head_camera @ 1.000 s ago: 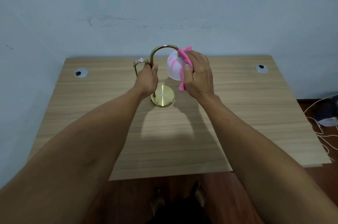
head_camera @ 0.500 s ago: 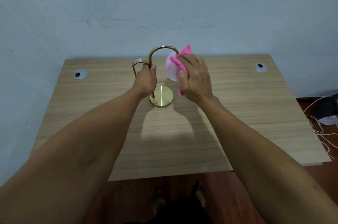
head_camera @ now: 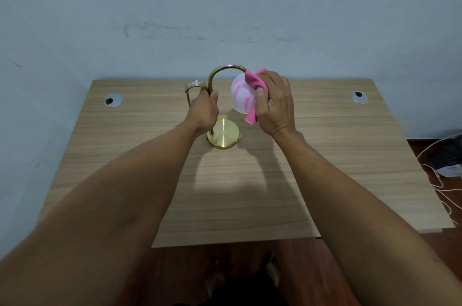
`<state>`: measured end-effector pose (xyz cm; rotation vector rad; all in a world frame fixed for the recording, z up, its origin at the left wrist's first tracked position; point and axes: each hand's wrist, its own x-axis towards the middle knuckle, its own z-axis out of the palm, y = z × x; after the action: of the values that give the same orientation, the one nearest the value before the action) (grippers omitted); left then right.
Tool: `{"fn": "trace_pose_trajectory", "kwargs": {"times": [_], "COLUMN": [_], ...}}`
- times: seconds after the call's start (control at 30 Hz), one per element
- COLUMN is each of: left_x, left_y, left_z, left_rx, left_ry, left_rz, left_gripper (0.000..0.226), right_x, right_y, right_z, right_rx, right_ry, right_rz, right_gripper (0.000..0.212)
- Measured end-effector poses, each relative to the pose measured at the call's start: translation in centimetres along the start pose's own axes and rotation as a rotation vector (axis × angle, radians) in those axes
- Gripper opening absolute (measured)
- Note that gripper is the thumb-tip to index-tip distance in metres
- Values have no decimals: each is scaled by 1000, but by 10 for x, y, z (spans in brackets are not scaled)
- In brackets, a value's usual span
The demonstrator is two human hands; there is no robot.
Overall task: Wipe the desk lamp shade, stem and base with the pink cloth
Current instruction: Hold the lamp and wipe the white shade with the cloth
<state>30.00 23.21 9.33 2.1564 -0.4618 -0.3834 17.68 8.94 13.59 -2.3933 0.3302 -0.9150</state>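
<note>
Shade point(head_camera: 240, 98) mid-desk, right hand point(head_camera: 275, 103) pressing pink cloth point(head_camera: 253, 82) around it; left hand point(head_camera: 203, 112) fisted on stem point(head_camera: 212, 78). Risk: hard rubbing tips lamp off its small base point(head_camera: 223, 137) if that fist slackens.

Pale blue wall point(head_camera: 225, 6) showing scuff marks at 12 o'clock. Wooden desk point(head_camera: 350, 155) sitting against it, two grommets point(head_camera: 113, 100) near back corners. Dark wood floor point(head_camera: 445, 243), white cables point(head_camera: 440, 180) trailing at 3 o'clock.
</note>
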Motion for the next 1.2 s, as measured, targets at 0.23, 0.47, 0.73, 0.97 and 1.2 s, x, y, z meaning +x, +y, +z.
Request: {"fn": "trace_pose_trajectory", "kwargs": {"times": [0.23,0.47,0.73,0.97,1.2], "left_x": [1,1,1,-1,-1], "left_y": [1,0,-1,2,0], "left_z": [2,0,1,1,0], "left_rx": [-2,-11,-10,0,1], "left_ry": [-3,-18,-23,1,-3], "left_rz": [-2,-2,1,-3,-6], "left_gripper": [41,41,41,40,43], "right_x": [14,15,18,6,-23], "right_y": [13,11,16,-2,-8], "right_z": [-9,-6,-16,-1,22], "right_rx": [-197,-189,-208,246,-188], "right_ry": [-135,-139,-165,48,25], "right_rz": [-237,-181,-183,309,-98], "right_gripper": [43,40,41,36,44]}}
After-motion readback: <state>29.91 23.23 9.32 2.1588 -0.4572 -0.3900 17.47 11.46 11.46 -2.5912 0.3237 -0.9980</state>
